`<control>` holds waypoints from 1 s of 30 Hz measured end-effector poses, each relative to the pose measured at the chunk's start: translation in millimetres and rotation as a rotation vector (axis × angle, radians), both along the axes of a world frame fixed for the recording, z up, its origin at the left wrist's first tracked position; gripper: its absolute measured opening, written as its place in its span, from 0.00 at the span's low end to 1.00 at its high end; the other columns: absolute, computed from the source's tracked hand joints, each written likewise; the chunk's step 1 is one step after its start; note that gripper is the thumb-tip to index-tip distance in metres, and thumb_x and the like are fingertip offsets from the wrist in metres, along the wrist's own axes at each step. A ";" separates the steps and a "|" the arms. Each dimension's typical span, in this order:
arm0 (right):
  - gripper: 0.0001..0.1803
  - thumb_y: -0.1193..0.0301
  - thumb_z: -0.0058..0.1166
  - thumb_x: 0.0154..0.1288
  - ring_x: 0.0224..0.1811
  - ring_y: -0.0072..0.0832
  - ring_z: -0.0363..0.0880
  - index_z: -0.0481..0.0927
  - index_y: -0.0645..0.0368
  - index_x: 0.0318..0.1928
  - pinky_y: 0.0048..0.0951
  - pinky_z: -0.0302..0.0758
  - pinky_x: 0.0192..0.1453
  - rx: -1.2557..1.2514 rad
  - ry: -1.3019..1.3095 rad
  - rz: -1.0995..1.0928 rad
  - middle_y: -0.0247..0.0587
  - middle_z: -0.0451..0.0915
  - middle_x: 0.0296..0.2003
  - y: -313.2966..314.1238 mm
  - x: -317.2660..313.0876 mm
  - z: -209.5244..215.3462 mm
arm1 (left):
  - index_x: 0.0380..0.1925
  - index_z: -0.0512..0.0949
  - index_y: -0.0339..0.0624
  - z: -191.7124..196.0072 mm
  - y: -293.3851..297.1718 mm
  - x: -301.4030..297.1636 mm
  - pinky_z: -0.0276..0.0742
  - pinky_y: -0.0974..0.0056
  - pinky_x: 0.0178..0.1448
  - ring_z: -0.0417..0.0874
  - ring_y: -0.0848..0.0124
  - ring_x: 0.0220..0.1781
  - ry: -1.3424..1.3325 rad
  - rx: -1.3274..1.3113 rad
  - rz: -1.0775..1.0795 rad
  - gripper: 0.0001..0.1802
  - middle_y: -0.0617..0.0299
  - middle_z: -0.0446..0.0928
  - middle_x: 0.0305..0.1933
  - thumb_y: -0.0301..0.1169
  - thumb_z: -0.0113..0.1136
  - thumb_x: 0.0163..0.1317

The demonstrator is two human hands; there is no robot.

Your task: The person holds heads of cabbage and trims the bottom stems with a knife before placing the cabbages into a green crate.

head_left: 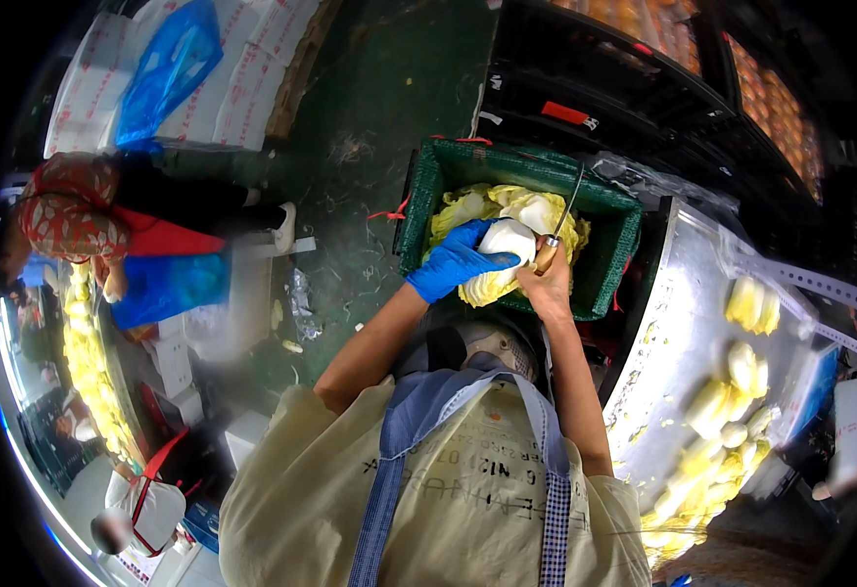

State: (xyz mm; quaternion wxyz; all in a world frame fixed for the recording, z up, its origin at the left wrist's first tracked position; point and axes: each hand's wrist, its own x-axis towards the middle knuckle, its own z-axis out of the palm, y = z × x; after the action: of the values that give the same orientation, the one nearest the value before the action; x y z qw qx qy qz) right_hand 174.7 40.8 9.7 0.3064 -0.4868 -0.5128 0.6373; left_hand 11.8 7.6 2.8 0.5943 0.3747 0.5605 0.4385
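Observation:
My left hand [467, 262], in a blue glove, grips a napa cabbage [508, 241] by its white base, over a green woven bin [603, 201]. My bare right hand [548, 284] is closed round the wooden handle of a knife [567, 207], its thin blade pointing up and away from me. The handle is close beside the cabbage base; whether the blade touches the cabbage I cannot tell. Loose yellow-green cabbage leaves [463, 212] lie in the bin below and behind my hands.
A metal table [678, 293] at right carries several cabbages [732, 391]. Black crates [624, 98] stand beyond the bin. Scraps litter the green floor [350, 176]. At left, a person in a red patterned top [71, 201] works beside a cabbage-laden conveyor [95, 362]; white boxes [242, 68] are stacked behind.

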 end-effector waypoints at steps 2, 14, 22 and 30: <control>0.20 0.84 0.50 0.46 0.38 0.22 0.70 0.63 0.63 0.43 0.21 0.69 0.42 0.048 0.037 -0.033 0.38 0.70 0.38 0.7 2.8 -7.6 | 0.47 0.73 0.37 1.9 -1.7 -1.7 0.71 0.67 0.52 0.75 0.72 0.46 -0.143 -0.054 0.014 0.24 0.61 0.76 0.45 0.32 0.66 0.50; 0.19 0.81 0.51 0.51 0.45 0.28 0.71 0.62 0.65 0.44 0.26 0.68 0.49 0.025 -0.123 -0.020 0.46 0.71 0.44 12.9 -4.8 9.5 | 0.52 0.61 0.37 -39.5 -0.9 16.4 0.68 0.64 0.55 0.71 0.66 0.50 0.389 0.120 0.068 0.45 0.55 0.68 0.50 0.43 0.75 0.36; 0.20 0.82 0.51 0.48 0.44 0.32 0.74 0.63 0.66 0.44 0.30 0.69 0.51 0.111 -0.245 0.075 0.49 0.74 0.43 21.1 -2.2 7.1 | 0.50 0.66 0.38 -34.3 -3.0 15.7 0.69 0.66 0.53 0.72 0.70 0.48 0.200 0.065 0.127 0.36 0.57 0.71 0.47 0.37 0.73 0.41; 0.22 0.79 0.54 0.43 0.37 0.34 0.75 0.64 0.65 0.42 0.30 0.71 0.44 0.160 -0.337 -0.091 0.47 0.74 0.35 33.7 25.2 -43.7 | 0.51 0.69 0.39 -38.3 -5.0 12.7 0.71 0.63 0.54 0.74 0.69 0.50 -0.356 0.006 0.299 0.26 0.60 0.74 0.47 0.29 0.64 0.50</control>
State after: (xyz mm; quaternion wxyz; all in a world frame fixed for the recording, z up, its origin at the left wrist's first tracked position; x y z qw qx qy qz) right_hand 199.8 74.5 -34.1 0.2824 -0.5834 -0.5835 0.4893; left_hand 24.5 2.6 -35.6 0.6112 0.2059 0.4948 0.5824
